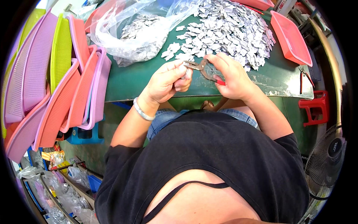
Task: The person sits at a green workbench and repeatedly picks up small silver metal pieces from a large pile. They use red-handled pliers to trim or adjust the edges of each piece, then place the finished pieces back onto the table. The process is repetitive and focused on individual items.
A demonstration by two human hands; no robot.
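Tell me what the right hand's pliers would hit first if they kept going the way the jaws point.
The pliers in the right hand point at the left hand; they would likely meet its fingertips, though depth is unclear.

Red-handled pliers (204,70) lie nearly level in the right hand (231,76), just below the heap of small silvery metal pieces (231,28), nose pointing at the left hand (167,80), whose fingers (182,74) pinch one silvery piece.
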